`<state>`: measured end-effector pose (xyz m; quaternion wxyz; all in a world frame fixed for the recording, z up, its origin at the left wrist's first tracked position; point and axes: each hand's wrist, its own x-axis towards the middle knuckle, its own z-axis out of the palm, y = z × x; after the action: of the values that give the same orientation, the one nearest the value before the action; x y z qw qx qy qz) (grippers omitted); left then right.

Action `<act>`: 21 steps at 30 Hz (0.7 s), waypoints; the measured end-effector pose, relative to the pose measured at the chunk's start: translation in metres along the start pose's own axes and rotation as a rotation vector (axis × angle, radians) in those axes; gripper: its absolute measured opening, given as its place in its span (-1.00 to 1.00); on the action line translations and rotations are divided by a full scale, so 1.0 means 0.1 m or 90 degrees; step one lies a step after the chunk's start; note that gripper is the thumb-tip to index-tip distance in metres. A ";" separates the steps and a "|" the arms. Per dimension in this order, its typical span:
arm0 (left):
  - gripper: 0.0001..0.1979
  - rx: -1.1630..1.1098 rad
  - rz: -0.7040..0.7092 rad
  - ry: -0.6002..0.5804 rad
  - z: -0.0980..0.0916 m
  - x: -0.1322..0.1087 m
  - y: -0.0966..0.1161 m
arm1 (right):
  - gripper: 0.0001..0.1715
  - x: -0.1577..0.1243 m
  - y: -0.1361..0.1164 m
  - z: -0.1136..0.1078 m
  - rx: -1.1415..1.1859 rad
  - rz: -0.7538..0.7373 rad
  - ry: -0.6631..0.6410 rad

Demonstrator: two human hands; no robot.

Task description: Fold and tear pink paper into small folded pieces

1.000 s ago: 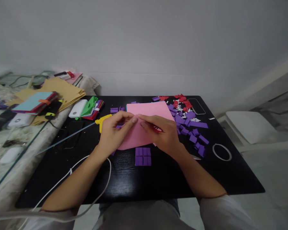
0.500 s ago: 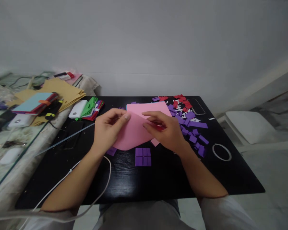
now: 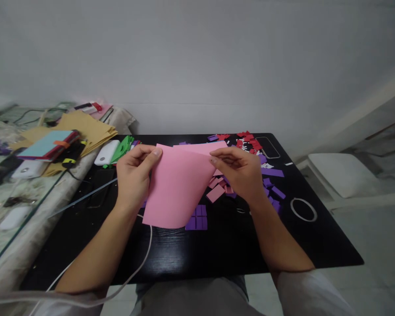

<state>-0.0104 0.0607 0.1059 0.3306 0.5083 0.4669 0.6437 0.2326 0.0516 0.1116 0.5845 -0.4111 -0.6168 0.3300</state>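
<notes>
A pink foam sheet (image 3: pixel 177 184) is lifted off the black table (image 3: pixel 217 250) and folded over, its curved fold hanging down. My left hand (image 3: pixel 134 173) pinches its upper left corner. My right hand (image 3: pixel 242 171) pinches its upper right edge. Small pink cut pieces (image 3: pixel 217 188) lie on the table under my right hand. A block of purple squares (image 3: pixel 197 217) sits partly behind the sheet's lower edge.
Purple pieces (image 3: pixel 271 186) and red pieces (image 3: pixel 250 140) are scattered at the back right. A white ring (image 3: pixel 303 209) lies at the right. Green and red sheets (image 3: pixel 123 147), a white device (image 3: pixel 107 152) and brown envelopes (image 3: pixel 82 125) are at the left. A white cable (image 3: pixel 141 259) runs near the front edge.
Both hands raised the pink sheet off the table and drew apart, holding it up folded. Pink cut pieces that were under it now show.
</notes>
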 end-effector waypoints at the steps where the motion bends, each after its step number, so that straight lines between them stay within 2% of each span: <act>1: -0.90 -0.001 0.002 0.005 0.00 0.00 0.00 | -0.89 0.01 0.00 -0.01 0.002 -0.001 -0.002; 10: -0.89 0.061 0.053 0.029 0.01 -0.03 0.02 | -0.89 0.05 -0.01 -0.06 0.012 0.032 0.000; 13: -0.90 0.070 0.067 0.046 0.01 -0.03 0.02 | -0.83 0.05 0.03 -0.02 0.056 0.089 0.008; 17: -0.89 0.065 0.074 0.053 -0.01 -0.01 0.00 | -0.70 0.06 0.10 0.04 0.166 0.201 -0.028; 21: -0.86 0.080 0.087 0.052 -0.02 0.01 -0.02 | -0.64 0.07 0.13 0.05 0.190 0.235 -0.025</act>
<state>-0.0130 0.0616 0.1046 0.2339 0.5319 0.4837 0.6545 0.2294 0.0636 0.1030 0.5562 -0.4194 -0.4869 0.5269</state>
